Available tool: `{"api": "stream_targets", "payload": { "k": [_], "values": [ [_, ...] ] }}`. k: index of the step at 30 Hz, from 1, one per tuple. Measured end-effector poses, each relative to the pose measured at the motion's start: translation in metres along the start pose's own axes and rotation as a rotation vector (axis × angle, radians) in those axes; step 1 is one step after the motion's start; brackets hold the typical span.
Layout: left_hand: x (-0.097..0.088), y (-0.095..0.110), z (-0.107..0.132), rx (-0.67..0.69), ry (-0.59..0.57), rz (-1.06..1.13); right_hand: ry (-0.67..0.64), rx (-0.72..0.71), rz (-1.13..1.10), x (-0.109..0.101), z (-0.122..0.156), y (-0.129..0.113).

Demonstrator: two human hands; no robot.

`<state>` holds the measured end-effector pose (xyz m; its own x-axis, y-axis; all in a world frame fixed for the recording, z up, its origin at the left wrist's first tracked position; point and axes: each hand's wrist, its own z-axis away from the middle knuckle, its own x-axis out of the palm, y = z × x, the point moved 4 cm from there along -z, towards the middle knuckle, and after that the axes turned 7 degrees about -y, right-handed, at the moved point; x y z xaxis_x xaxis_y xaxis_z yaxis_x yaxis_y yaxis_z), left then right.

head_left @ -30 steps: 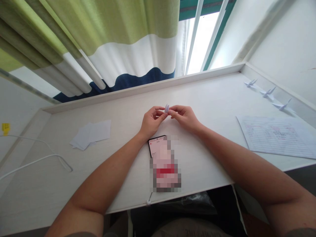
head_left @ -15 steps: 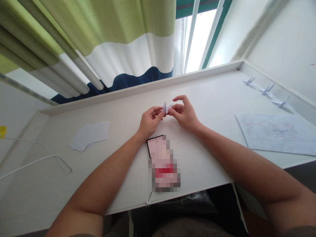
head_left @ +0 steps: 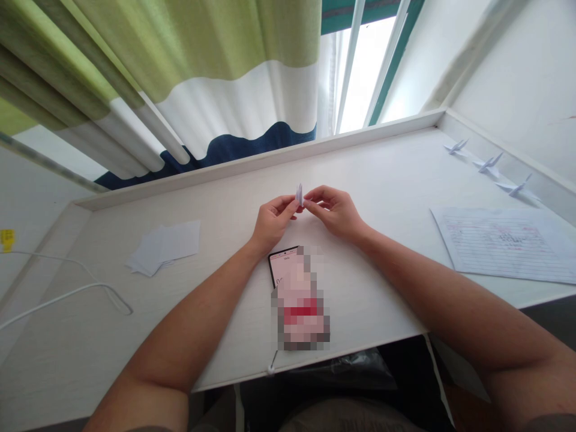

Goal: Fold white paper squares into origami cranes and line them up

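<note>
Above the middle of the desk, a small piece of folded white paper [head_left: 299, 195] stands upright between my two hands. My left hand [head_left: 273, 222] pinches its lower part between thumb and fingers. From the other side my right hand [head_left: 336, 210] closes thumb and forefinger on the paper's right edge; the fingertips partly hide the contact. Just below the hands lies a phone [head_left: 281, 264] with a pink screen, largely blurred out.
Several loose white paper sheets [head_left: 180, 239] lie at left, near a white cable [head_left: 85, 293]. At right is a lined, written-on sheet [head_left: 504, 240]. Behind it, three folded paper figures [head_left: 458, 146] line the desk's raised edge [head_left: 504, 159]. A curtain [head_left: 216, 90] hangs at the back.
The paper's right-hand flap has been folded up against the rest, so it looks narrower. My right forefinger has come down from its raised position toward the thumb. My left hand holds its place.
</note>
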<state>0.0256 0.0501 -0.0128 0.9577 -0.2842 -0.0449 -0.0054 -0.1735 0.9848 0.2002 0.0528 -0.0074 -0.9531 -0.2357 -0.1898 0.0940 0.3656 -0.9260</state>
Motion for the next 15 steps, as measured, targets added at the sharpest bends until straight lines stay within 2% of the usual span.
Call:
{"api": "stream_targets", "payload": {
  "k": [7,12,15],
  "values": [
    [-0.002,0.001,-0.001,-0.003,-0.029,0.018,0.021,-0.023,0.035,-0.001,0.002,-0.009],
    [-0.001,0.001,-0.001,-0.017,-0.046,0.006,0.000,-0.038,-0.054,-0.001,0.003,-0.013],
    [0.001,0.001,0.000,-0.036,-0.054,-0.008,0.032,-0.054,-0.094,-0.004,0.001,-0.013]
  ]
}}
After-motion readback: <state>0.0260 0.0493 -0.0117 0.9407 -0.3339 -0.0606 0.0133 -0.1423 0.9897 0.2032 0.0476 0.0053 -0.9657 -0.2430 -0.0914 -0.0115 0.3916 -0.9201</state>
